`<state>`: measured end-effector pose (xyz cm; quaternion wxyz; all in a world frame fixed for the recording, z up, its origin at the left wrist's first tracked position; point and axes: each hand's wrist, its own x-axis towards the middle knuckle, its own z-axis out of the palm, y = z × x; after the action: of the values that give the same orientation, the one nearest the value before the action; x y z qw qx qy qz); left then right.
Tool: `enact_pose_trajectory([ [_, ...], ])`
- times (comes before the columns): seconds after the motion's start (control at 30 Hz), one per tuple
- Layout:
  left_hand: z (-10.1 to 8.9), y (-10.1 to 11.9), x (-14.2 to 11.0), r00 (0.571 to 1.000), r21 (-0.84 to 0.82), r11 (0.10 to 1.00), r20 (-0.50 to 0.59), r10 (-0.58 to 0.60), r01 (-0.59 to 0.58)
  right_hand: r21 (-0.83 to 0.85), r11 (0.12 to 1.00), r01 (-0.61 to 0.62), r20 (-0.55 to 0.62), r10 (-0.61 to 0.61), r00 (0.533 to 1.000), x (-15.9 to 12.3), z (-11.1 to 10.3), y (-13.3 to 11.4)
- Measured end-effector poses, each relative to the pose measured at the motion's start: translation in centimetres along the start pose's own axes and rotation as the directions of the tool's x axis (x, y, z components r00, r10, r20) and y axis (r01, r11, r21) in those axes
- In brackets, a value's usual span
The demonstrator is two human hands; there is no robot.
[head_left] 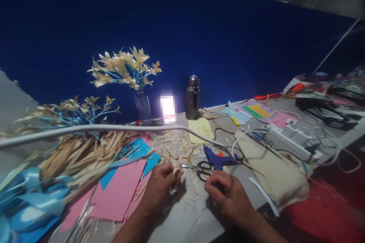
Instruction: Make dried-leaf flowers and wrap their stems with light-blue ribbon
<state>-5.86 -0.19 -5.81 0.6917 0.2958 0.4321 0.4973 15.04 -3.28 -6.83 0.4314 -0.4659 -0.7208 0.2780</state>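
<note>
The right grip [229, 193] hides its palm, and the left edge crops blue ribbon [37, 199].

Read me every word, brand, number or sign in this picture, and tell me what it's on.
No text can be read anywhere.
Scissors, blue glue gun, dark flask, white power strip: any markings are too small or blurred.
Bright patch beside the flask: pixelated, unreadable.
</note>
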Motion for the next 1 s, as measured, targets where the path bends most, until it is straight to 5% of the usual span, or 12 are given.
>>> enact_pose_trajectory([
  [0.13, -0.2, -0.7, -0.3, 0.985, 0.029, 1.000, 0.171, -0.012, 0.007, 0.047, 0.999, -0.023, 0.041, 0.021, 0.999, 2.5, 0.6, -1.6],
  [0.2, -0.3, -0.8, -0.3, 0.985, 0.041, 0.999, 0.170, -0.016, 0.009, 0.006, 1.000, 0.017, 0.057, -0.017, 0.998, 3.3, 0.2, -1.2],
  [0.3, -0.3, -0.6, -0.4, 0.997, 0.090, 0.996, 0.073, -0.022, 0.016, -0.264, 0.963, 0.058, 0.049, -0.046, 0.998, 3.9, -2.0, 1.0],
  [0.37, -0.2, -0.2, -0.5, 0.992, 0.199, 0.974, 0.087, 0.088, -0.104, -0.508, 0.855, 0.100, 0.097, -0.058, 0.994, 4.1, -3.9, 2.9],
  [0.43, -0.1, 0.3, -0.6, 0.942, 0.382, 0.861, 0.168, 0.292, -0.335, -0.681, 0.720, 0.135, 0.182, -0.011, 0.983, 4.2, -5.3, 4.3],
  [0.5, 0.1, 0.7, -0.7, 0.843, 0.547, 0.647, 0.263, 0.469, -0.531, -0.776, 0.610, 0.164, 0.251, 0.060, 0.966, 4.4, -5.9, 5.1],
  [0.6, 0.1, 0.9, -0.5, 0.738, 0.674, 0.394, 0.346, 0.579, -0.625, -0.811, 0.553, 0.192, 0.289, 0.093, 0.953, 4.6, -5.8, 5.5],
  [0.73, 0.0, 0.7, -0.2, 0.691, 0.725, 0.274, 0.366, 0.624, -0.631, -0.772, 0.597, 0.218, 0.283, 0.015, 0.959, 4.8, -5.9, 6.5],
  [0.9, -0.1, 0.6, 0.1, 0.711, 0.761, 0.293, 0.296, 0.638, -0.579, -0.555, 0.777, 0.296, 0.174, -0.239, 0.955, 5.0, -8.3, 7.8],
  [1.0, -0.2, 0.6, 0.2, 0.711, 0.784, 0.271, 0.283, 0.644, -0.558, -0.358, 0.885, 0.300, 0.107, -0.280, 0.954, 5.2, -9.3, 7.1],
])
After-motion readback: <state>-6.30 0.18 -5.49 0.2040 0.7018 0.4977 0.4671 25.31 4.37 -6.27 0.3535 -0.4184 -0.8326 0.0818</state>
